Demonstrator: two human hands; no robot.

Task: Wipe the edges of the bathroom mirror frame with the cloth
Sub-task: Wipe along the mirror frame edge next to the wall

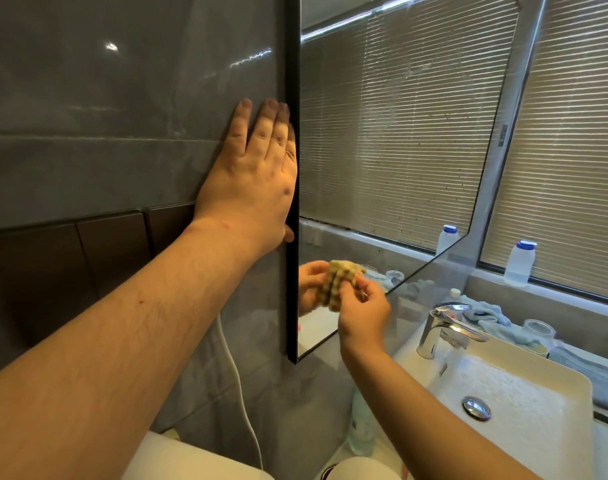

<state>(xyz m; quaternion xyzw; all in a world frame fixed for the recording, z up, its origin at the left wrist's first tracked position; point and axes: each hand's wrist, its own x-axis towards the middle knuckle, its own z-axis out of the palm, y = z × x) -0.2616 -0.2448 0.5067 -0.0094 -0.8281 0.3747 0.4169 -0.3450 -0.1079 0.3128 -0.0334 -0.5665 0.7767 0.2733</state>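
The mirror's black frame edge (292,64) runs straight down the middle of the head view, with the glass (399,133) to its right. My left hand (254,178) lies flat against the grey wall tile, fingers spread, its thumb side touching the frame's outer left edge. Lower down, my right hand (361,306) pinches a bunched yellow-green waffle cloth (337,285) right at the glass near the mirror's lower left part. The hand and cloth are doubled by their reflection in the glass.
A white basin (524,393) with a chrome tap (444,327) sits at lower right. A plastic bottle (520,263) stands on the window ledge, with blue cloths (493,317) and a glass jar (538,332) behind the tap. A white cable (240,382) hangs down the wall.
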